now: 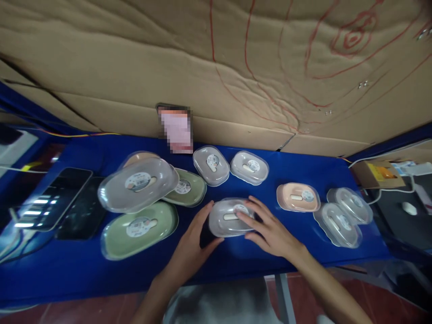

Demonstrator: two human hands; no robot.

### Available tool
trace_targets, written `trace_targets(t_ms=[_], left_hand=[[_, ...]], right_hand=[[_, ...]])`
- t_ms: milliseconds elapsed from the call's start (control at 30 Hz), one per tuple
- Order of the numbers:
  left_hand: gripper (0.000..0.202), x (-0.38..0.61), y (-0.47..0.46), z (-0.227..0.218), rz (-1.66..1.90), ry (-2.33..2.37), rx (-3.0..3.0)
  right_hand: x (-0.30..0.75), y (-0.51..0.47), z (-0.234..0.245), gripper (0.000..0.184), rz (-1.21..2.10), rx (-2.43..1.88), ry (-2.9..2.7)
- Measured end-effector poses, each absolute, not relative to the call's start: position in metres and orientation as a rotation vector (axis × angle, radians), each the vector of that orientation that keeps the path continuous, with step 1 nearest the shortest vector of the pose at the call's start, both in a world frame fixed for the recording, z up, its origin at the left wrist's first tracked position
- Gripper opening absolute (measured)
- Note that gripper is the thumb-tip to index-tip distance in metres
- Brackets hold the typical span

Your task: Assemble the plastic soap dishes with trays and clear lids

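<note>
A blue surface (236, 265) runs in front of creased cardboard sheets (135, 67) marked with red lines (354, 38). At the left lie two dark phones (62, 195), side by side. Next to them a big grey lidded box (138, 184) leans on a green box (187, 186), with a larger green box (140, 229) in front. Two small clear boxes (211, 165) sit at the back. To the right are a pink box (298, 197) and two overlapping clear boxes (337, 223). Off the surface's right end sit a small carton (378, 173) and a white mouse (409, 208).
</note>
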State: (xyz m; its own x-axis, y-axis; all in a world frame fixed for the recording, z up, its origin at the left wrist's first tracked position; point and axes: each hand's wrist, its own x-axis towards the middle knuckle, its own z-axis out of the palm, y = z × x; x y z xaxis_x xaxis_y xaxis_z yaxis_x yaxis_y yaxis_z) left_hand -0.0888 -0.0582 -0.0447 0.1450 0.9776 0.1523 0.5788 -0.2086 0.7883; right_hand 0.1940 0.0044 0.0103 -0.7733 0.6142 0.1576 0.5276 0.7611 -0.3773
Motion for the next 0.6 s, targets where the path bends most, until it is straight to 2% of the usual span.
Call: trace_targets(t_ms=[200, 433, 600], left_hand=[[0.089, -0.09, -0.06, -0.048, 0.949, 1.48, 1.88], [0.083, -0.086, -0.057, -0.046, 0.934, 1.484, 1.935], [0.074, -0.101, -0.078, -0.021, 1.123, 1.629, 2.214]], right_hand=[[0.176, 0.011, -0.001, 0.064, 0.264, -0.784, -2.757], [0.174, 0.012, -0.008, 0.074, 0.256, -0.773, -2.795], [0.201, 0.01, 0.017, 0.082, 0.162, -0.832, -2.65]])
